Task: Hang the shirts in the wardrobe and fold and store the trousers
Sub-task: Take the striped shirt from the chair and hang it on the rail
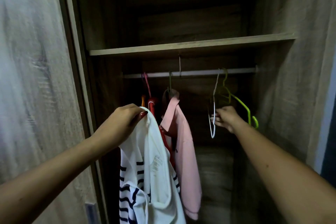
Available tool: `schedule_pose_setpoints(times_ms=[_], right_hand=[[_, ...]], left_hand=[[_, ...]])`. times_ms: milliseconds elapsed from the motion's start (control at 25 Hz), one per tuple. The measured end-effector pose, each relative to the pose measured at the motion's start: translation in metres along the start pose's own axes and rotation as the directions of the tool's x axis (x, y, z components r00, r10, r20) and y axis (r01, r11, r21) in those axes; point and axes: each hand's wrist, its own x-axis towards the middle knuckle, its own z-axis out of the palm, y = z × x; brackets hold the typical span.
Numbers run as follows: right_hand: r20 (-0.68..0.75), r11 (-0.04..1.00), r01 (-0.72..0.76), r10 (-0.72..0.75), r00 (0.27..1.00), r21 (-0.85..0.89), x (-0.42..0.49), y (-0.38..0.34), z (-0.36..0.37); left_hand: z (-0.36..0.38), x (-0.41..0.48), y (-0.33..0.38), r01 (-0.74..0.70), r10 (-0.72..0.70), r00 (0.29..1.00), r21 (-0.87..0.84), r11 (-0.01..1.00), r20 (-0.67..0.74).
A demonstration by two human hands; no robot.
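Inside the open wardrobe (283, 96), below the shelf (190, 47), both hands are raised toward the rail (198, 73). The left hand (125, 117) is curled tight on a white shirt (156, 165), bunching the fabric near its top between thumb and fingers. The shirt hangs straight down from that grip. Navy stripes show on its lower part, and its hem is cut off by the bottom edge of the view.

The right hand (227, 118) reaches further in and to the right, well apart from the shirt. Its fingers lie against the lower wire of a white hanger (213, 114) that hangs from the rail. The wire crosses in front of the fingertips. The thumb is hidden and the hand is blurred, so I cannot tell whether the fingers close round the wire or only touch it.

Just behind the held shirt a pink shirt (183, 143) hangs on a hanger, and a red garment (152, 103) is partly covered by the white fabric. Green hangers (242, 104) hang just right of the white one, behind the right hand. The wardrobe's lower interior is dark and hard to make out.
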Motion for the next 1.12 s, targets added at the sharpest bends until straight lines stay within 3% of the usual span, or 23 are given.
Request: schedule_pose_setpoints(times_ms=[160, 320, 440, 560, 760, 840, 920, 1000, 1120], right_hand=[[0.0, 0.99, 0.045, -0.045, 0.999, 0.133, -0.003, -0.012, 0.013], [-0.122, 0.97, 0.236, -0.242, 0.963, -0.063, -0.004, -0.017, 0.017], [-0.056, 0.887, 0.444, -0.453, 0.89, -0.128, -0.017, -0.015, 0.011], [-0.107, 0.78, 0.596, -0.62, 0.778, -0.19, -0.033, 0.021, 0.007], [-0.183, 0.701, 0.606, -0.697, 0.693, -0.377, -0.043, 0.074, 0.007], [-0.141, 0.647, 0.662, -0.747, 0.65, -0.378, -0.064, 0.072, 0.005], [-0.139, 0.641, 0.728, -0.766, 0.627, -0.245, -0.097, 0.065, 0.007], [-0.211, 0.629, 0.775, -0.752, 0.625, 0.057, -0.14, 0.042, 0.017], [-0.26, 0.503, 0.727, -0.708, 0.657, 0.468, -0.196, -0.003, 0.036]], left_hand=[[-0.001, 0.001, 0.001, -0.002, 0.002, 1.0, -0.007, 1.0, 0.014], [0.0, 0.003, 0.002, 0.007, -0.007, 0.999, 0.0, 1.0, 0.039], [-0.002, 0.005, 0.006, 0.029, -0.027, 0.998, -0.03, 0.999, 0.054], [-0.003, 0.005, 0.01, 0.011, -0.01, 0.998, -0.022, 1.0, 0.055], [0.0, 0.007, 0.01, -0.043, 0.041, 0.997, 0.043, 0.998, 0.061], [0.001, 0.006, 0.006, -0.043, 0.041, 0.998, 0.041, 0.998, 0.05], [0.002, 0.004, 0.003, -0.042, 0.041, 0.998, 0.028, 0.999, 0.043], [0.002, 0.002, 0.003, -0.038, 0.038, 0.998, -0.007, 0.999, 0.043], [0.0, 0.001, 0.008, -0.028, 0.032, 0.997, -0.058, 0.998, 0.071]])
